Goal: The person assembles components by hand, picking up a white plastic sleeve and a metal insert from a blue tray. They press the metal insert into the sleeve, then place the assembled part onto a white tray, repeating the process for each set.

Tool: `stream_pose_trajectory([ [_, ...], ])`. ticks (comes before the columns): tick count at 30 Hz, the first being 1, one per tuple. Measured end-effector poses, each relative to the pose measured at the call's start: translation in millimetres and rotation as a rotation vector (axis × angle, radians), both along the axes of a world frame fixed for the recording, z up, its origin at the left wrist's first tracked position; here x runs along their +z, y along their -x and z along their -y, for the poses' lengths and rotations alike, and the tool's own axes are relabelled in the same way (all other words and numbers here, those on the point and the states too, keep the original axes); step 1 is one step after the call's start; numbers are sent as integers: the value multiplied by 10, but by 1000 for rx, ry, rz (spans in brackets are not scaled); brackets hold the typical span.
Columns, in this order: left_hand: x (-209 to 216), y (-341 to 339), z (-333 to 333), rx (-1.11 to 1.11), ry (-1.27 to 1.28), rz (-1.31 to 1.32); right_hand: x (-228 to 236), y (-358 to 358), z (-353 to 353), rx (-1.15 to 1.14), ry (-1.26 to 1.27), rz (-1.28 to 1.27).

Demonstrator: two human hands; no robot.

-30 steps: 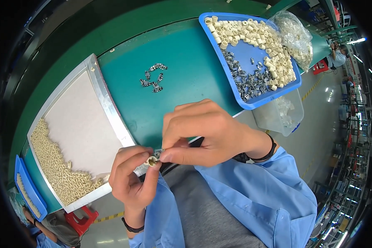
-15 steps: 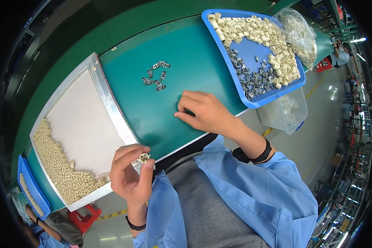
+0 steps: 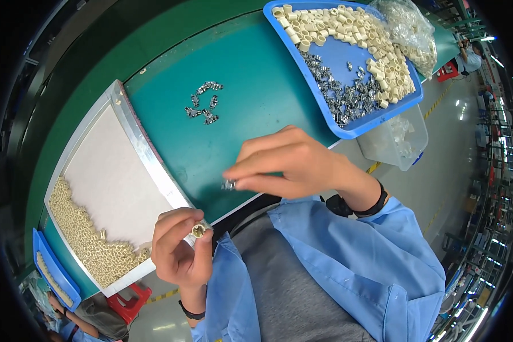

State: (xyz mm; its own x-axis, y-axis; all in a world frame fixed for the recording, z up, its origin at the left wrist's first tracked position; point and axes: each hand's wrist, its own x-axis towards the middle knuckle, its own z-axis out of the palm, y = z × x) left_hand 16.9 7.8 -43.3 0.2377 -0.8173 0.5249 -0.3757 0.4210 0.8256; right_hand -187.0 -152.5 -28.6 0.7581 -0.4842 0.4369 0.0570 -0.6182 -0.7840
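Note:
My left hand (image 3: 179, 248) pinches a small cream plastic ring (image 3: 199, 230) upright between thumb and forefinger, over the corner of the metal tray (image 3: 137, 142). My right hand (image 3: 290, 165) hovers above the green table's near edge and holds a small silver metal clip (image 3: 229, 184) at its fingertips, a short way up and right of the ring. A small cluster of loose metal clips (image 3: 204, 102) lies on the green table (image 3: 256, 97) beyond both hands.
The metal tray holds a heap of cream rings (image 3: 85, 236) at its near-left end. A blue tray (image 3: 353, 128) at the far right carries cream rings and silver clips, with a clear bag (image 3: 407, 28) behind. A clear bin (image 3: 396, 139) hangs below. A blue bin (image 3: 51, 268) sits lower left.
My right hand went out onto the table away from the left hand, then came back toward it with a metal clip in its fingertips. My left hand kept the ring.

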Motion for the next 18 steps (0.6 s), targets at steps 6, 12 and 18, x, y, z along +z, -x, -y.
stream_pose_trajectory([
  [6, 30, 39, -5, -5, 10, 55, 352, -103, -44, 230, 126, 263],
  [12, 75, 59, -59, 11, -10, 76, 538, -148, 36, 333, 222, 114],
  [18, 106, 44, -68, -1, 5, 131, 579, -232, -67, 282, 90, 161],
])
